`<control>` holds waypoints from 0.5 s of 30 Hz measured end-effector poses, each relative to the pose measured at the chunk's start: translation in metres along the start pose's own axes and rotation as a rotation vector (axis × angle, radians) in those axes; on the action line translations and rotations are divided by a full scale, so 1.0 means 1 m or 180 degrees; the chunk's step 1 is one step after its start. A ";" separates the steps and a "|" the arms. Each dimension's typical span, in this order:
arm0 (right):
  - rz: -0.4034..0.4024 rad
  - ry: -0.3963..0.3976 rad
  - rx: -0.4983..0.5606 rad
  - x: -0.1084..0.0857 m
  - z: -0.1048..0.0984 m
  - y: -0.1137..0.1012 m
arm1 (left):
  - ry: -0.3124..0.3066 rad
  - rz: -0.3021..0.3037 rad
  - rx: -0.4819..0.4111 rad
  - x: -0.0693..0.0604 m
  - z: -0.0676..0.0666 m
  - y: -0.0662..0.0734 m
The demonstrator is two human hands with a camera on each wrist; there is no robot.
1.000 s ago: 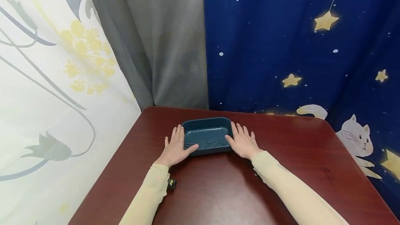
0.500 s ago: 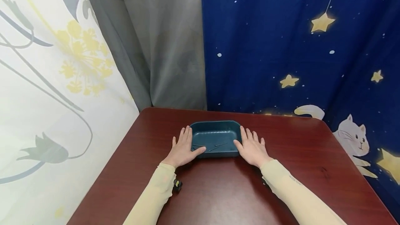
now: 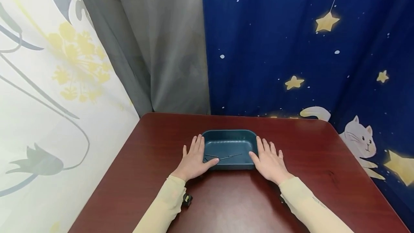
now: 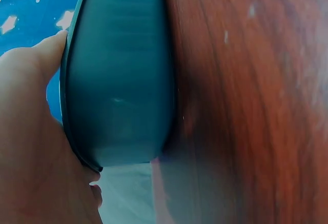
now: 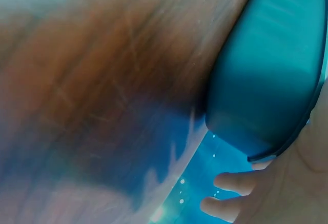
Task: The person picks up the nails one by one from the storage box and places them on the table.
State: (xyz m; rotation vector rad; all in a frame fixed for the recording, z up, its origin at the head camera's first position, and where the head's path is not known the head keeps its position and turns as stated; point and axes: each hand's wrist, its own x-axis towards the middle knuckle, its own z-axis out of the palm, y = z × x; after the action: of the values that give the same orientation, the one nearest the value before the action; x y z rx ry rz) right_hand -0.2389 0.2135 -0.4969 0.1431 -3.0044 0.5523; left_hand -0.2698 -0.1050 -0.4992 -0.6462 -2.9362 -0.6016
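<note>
A dark teal rectangular tray [image 3: 230, 167] with rounded corners sits on the table, and several thin dark sticks [image 3: 230, 156] lie inside it near the front. My left hand [image 3: 195, 159] lies along the tray's left side, fingers straight, its thumb over the front rim. On the opposite side my right hand [image 3: 270, 161] rests with straight, spread fingers, its thumb at the front right corner. In the left wrist view the thumb touches the rim above the tray's outer wall [image 4: 120, 80]. The right wrist view shows the palm against the rim of the tray [image 5: 266, 80].
The reddish-brown wooden table [image 3: 233, 204] has rounded far corners. Behind it hang a grey curtain [image 3: 178, 46] and a blue curtain [image 3: 258, 46] with stars and a cat. A white floral curtain [image 3: 64, 125] borders the left. A small black device [image 3: 187, 200] is at the left wrist.
The tray and both hands have shifted right and nearer in the head view, and the tray looks straighter. The sticks inside have moved. The background slides slightly left.
</note>
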 end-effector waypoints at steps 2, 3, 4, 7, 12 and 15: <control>0.0024 -0.0009 0.0019 -0.003 -0.001 0.001 | -0.0006 0.0016 0.0023 -0.001 0.001 0.003; 0.0022 -0.0009 0.0034 -0.005 -0.001 0.002 | -0.0004 0.0025 0.0038 -0.002 0.001 0.004; 0.0032 -0.0011 0.0050 -0.007 -0.001 0.003 | -0.0001 0.0036 0.0035 -0.003 0.002 0.005; 0.0058 -0.0004 0.0083 -0.013 0.000 0.005 | 0.0001 0.0076 0.0010 -0.005 0.005 0.006; 0.0108 0.0060 0.0116 -0.022 0.002 0.008 | -0.0009 0.0123 -0.0042 -0.008 0.008 0.011; 0.0113 0.0109 0.0154 -0.025 0.000 0.008 | -0.0022 0.0133 -0.0023 -0.009 0.006 0.015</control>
State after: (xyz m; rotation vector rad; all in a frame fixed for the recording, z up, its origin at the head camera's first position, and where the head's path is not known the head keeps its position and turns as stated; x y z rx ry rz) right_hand -0.2149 0.2231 -0.5027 0.0826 -2.9671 0.6244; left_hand -0.2554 -0.0939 -0.5010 -0.7101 -2.9200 -0.6076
